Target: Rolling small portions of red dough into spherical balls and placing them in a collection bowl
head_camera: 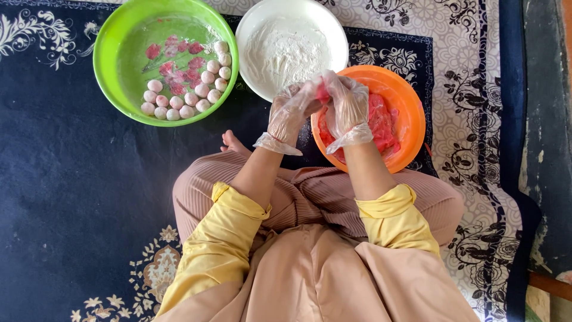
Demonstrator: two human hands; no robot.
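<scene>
My left hand (pixel 290 110) and my right hand (pixel 347 102) wear clear plastic gloves and meet over the near-left rim of an orange bowl (pixel 411 98). Between their fingertips they pinch a small pink lump of dough (pixel 322 93). The orange bowl holds a mass of pink dough (pixel 381 125). A white bowl (pixel 256 27) of white flour (pixel 286 53) stands just beyond my hands. To the left, a green bowl (pixel 113 36) holds several floured pale balls (pixel 190 98) and some pink smears.
I sit cross-legged on a dark blue patterned rug (pixel 71 179), with my knees below the bowls and a bare foot (pixel 232 142) near the green bowl. A pale patterned border (pixel 471 89) and a worn dark floor edge (pixel 548 119) lie to the right.
</scene>
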